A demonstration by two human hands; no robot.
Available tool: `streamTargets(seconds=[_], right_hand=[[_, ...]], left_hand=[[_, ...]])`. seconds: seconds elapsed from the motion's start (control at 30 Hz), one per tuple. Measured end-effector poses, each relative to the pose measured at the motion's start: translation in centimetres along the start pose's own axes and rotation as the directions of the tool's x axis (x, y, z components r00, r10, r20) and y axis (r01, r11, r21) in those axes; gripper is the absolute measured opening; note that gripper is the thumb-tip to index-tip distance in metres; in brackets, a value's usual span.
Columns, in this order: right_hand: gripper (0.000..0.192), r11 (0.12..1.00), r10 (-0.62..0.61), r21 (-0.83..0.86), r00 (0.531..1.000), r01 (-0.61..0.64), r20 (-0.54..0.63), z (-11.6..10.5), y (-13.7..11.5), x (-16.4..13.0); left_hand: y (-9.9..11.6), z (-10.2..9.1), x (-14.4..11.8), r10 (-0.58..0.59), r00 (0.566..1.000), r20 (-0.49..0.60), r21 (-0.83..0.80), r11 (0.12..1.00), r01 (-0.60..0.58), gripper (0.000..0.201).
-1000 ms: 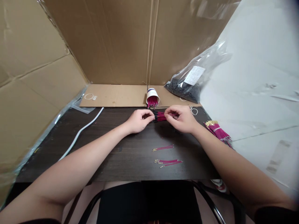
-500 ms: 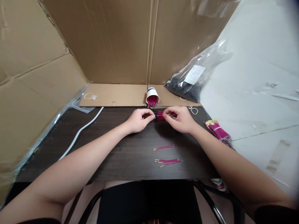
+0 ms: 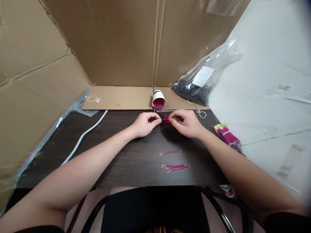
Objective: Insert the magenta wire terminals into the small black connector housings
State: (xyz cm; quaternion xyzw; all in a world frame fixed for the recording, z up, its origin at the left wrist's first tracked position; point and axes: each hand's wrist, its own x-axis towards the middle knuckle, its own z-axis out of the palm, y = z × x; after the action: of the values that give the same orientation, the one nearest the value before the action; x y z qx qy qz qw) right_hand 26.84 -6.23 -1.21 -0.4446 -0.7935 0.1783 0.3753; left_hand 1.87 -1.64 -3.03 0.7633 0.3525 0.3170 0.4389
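Between my two hands lies a bundle of magenta wires point(image 3: 166, 119) with black ends on the left, near the table's far side. My left hand point(image 3: 146, 124) pinches the black ends, thumb against fingers. With thumb and fingertips together, my right hand point(image 3: 184, 123) grips the magenta part of the same wires; its fingers hide their right ends. Just behind the bundle a white paper cup point(image 3: 159, 94) lies tipped toward me, full of magenta wires. Closer to me are two loose wires point(image 3: 170, 152) and a small group of wires point(image 3: 175, 167), with gold tips on the left.
A banded bundle of gold-tipped magenta wires point(image 3: 227, 135) sits at the table's right edge. Behind stands a clear bag of black parts point(image 3: 191, 90) on a cardboard strip point(image 3: 121, 98). Rubber bands point(image 3: 201, 114) and a pale tube point(image 3: 82, 137) lie about. Cardboard walls point(image 3: 126, 42) enclose the back and left.
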Motion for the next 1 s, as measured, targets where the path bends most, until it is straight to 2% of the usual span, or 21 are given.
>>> streamTargets(seconds=[0.5,0.73,1.0], right_hand=[[0.023,0.999,-0.041,-0.015,0.999,0.041,-0.014,-0.3,0.1,0.1],[0.018,0.987,-0.122,-0.113,0.988,0.111,-0.097,-0.4,2.0,0.6],[0.013,0.983,-0.131,-0.136,0.99,0.124,-0.044,0.0,3.6,0.7]], left_hand=[[0.3,0.0,-0.1,0.001,1.0,0.015,-0.046,0.999,0.0,0.029],[0.0,0.0,0.2,-0.019,1.0,-0.019,-0.13,0.991,0.016,0.028],[-0.1,0.0,0.2,-0.04,0.999,-0.011,-0.103,0.994,0.039,0.025]])
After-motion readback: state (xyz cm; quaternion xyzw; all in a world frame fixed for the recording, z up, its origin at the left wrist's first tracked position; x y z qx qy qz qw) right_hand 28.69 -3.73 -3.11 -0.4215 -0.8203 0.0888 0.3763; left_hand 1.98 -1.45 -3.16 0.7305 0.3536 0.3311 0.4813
